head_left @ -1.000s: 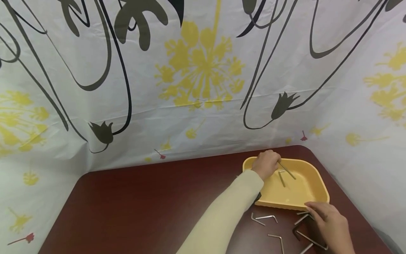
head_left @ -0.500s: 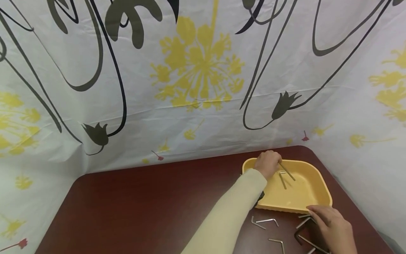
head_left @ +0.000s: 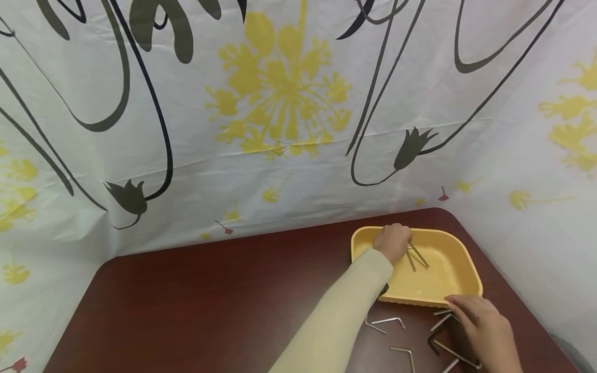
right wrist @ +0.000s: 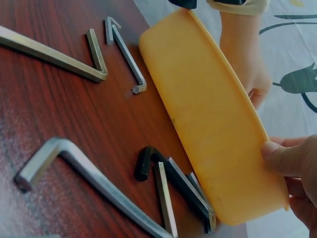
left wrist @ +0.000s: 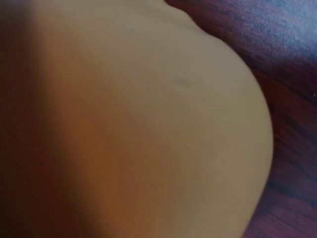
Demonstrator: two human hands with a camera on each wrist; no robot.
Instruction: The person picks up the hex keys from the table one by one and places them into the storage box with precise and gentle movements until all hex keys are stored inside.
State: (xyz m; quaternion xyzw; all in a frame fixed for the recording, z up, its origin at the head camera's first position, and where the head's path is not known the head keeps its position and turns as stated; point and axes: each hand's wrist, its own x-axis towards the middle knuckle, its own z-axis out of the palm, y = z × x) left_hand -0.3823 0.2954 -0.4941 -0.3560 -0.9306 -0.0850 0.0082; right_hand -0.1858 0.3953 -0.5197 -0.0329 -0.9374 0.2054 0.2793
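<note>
Silver hex keys: several loose pieces (head_left: 387,320) lie just outside the near side of the yellow tray (head_left: 434,287), resting on the table (head_left: 224,300).
Black hex key: it lies (right wrist: 184,184) among silver ones beside the tray's near right corner; whether it touches the wall, I can't tell. I judge that a shove of the tray could scatter this cluster.
Right hand: from my seat I see it (head_left: 485,324) pinching the rim at the tray's near right corner. If that pinch pulled or pressed hard, the tray could slide or tip.
Left hand: it is (head_left: 392,242) over the tray's far left part, fingers curled and, as far as I can make out, clamped on one end of the held hex key (head_left: 420,255). My left wrist feed is a blur and doesn't help.
Second hex key: inside the tray, it lies (head_left: 411,261) right beside the held one; crossing the two could make them snag, or a loose pinch could drop one.
Printed cloth: it hangs (head_left: 298,171) beyond the tray's far side.
Writing: I can read no brand, label or lettering on tray, keys or cloth.
</note>
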